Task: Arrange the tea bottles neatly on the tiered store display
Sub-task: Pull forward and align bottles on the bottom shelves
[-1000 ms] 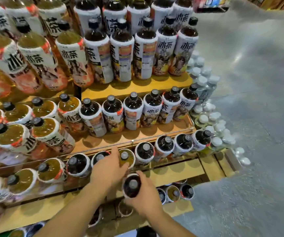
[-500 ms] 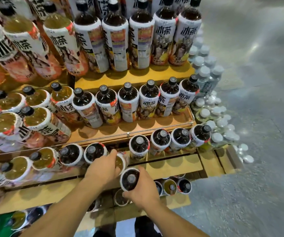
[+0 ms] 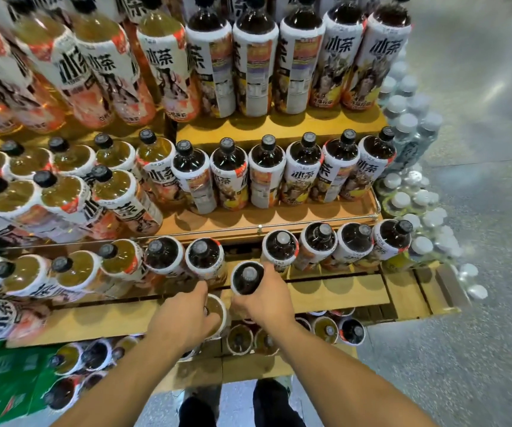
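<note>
While the right hand (image 3: 268, 302) grips a dark tea bottle (image 3: 246, 278) and the left hand (image 3: 183, 318) an amber tea bottle (image 3: 216, 308), either could topple neighbouring bottles (image 3: 204, 257) at the tier's (image 3: 341, 292) front edge.

A dark tea bottle (image 3: 246, 278), black-capped and white-labelled, was held upright by the right hand (image 3: 268, 300) over the front part of the display's lower wooden tier (image 3: 338, 295) (whether its base touched the board could not be told). Behind it, the tier's back row of dark bottles (image 3: 319, 241) had a gap. At that tier's front edge, an amber tea bottle (image 3: 217, 311) stood lower down, its top gripped by the left hand (image 3: 184, 318). On the tiers above, upright bottles stood in rows, amber toward the left end and dark toward the right.
</note>
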The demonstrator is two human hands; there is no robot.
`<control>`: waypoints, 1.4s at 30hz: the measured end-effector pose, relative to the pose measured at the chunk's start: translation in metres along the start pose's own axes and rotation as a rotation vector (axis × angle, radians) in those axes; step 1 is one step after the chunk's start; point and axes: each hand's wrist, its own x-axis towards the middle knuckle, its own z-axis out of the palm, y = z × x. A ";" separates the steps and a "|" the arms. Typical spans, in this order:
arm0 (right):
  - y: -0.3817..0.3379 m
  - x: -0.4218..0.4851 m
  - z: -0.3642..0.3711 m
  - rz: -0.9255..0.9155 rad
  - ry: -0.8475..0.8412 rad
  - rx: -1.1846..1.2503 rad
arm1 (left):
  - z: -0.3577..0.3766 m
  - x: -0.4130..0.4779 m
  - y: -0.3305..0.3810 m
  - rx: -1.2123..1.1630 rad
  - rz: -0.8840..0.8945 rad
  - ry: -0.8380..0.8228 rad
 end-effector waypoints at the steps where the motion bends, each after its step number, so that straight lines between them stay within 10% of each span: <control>1: -0.005 0.004 0.003 -0.004 -0.001 -0.013 | 0.000 -0.003 -0.003 -0.012 -0.004 -0.001; 20: -0.040 0.009 0.044 0.062 0.258 -0.075 | -0.006 -0.014 -0.067 -0.133 -0.054 -0.008; 37: -0.044 0.002 0.071 0.048 0.348 0.669 | -0.009 -0.058 -0.163 -0.306 -0.211 0.021; 42: -0.040 -0.033 0.124 0.152 0.297 0.483 | -0.009 -0.069 -0.207 -0.353 -0.289 0.070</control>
